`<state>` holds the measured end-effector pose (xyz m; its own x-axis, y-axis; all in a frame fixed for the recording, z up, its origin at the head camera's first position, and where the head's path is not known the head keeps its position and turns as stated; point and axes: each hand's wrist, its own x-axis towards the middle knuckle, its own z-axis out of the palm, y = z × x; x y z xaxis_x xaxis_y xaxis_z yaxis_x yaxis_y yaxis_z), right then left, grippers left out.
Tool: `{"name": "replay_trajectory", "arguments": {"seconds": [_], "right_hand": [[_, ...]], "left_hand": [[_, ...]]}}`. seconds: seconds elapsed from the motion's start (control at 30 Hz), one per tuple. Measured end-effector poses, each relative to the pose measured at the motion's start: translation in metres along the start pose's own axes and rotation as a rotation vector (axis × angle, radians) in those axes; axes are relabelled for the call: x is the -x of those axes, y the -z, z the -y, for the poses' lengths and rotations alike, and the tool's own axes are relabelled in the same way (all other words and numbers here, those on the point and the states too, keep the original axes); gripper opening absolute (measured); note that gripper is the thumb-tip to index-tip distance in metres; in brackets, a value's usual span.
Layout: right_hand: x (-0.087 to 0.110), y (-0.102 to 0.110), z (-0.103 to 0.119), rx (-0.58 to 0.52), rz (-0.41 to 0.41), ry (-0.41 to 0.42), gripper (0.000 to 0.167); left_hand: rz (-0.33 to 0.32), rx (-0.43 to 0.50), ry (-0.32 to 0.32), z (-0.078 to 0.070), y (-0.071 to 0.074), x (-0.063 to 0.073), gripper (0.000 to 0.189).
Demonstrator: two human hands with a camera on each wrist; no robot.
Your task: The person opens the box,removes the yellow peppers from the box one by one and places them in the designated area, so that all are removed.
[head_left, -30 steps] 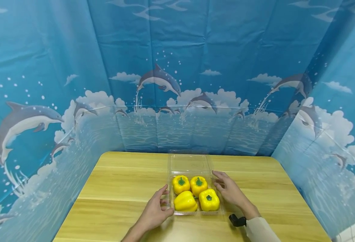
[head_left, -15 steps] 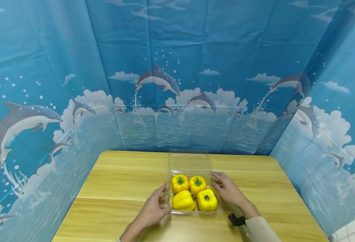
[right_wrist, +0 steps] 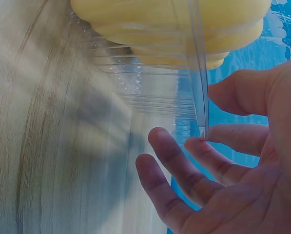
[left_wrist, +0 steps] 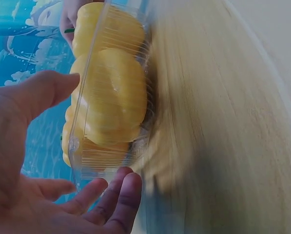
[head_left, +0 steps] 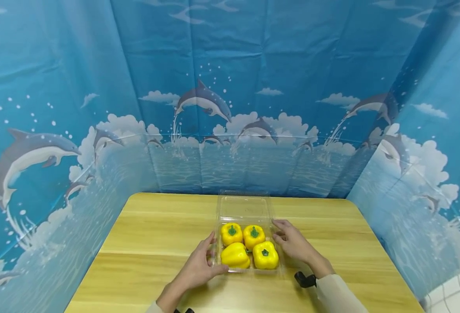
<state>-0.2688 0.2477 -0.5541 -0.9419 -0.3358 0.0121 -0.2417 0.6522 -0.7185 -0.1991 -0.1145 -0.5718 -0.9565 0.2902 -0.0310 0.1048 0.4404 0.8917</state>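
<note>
A clear plastic clamshell box stands on the table with its lid laid back. Several yellow bell peppers with green stems fill the base. On the left side my left hand has its thumb by the near corner and its fingers spread along the wall. My right hand is at the other side, fingertips right at the box's edge. Seen from the right wrist, the thumb and index finger lie at the rim while the other fingers stay loosely bent below it.
The wooden table has rounded back corners. Behind and beside it hangs a blue curtain printed with dolphins. A black strap is on the right wrist. White tiling shows at the lower right.
The left hand has shifted slightly along the box, its thumb now overlapping the near corner. The right hand stays by its side. The whole view has drifted a little.
</note>
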Motion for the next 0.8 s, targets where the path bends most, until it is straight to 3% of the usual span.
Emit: {"name": "replay_trajectory", "arguments": {"seconds": [0.23, 0.4, 0.57, 0.8], "right_hand": [[0.001, -0.001, 0.0, 0.027, 0.007, -0.013, 0.059], [0.002, 0.001, 0.002, 0.065, 0.009, -0.001, 0.061], [0.006, 0.002, 0.005, 0.156, -0.007, 0.015, 0.063], [0.012, 0.002, 0.015, 0.294, -0.082, 0.101, 0.06]], "left_hand": [[-0.015, -0.144, -0.008, 0.001, -0.002, -0.007, 0.133], [-0.014, -0.186, -0.045, 0.003, -0.004, -0.012, 0.137], [0.019, -0.239, -0.079, 0.003, -0.003, -0.015, 0.138], [0.054, -0.34, -0.094, 0.005, 0.002, -0.016, 0.137]]}}
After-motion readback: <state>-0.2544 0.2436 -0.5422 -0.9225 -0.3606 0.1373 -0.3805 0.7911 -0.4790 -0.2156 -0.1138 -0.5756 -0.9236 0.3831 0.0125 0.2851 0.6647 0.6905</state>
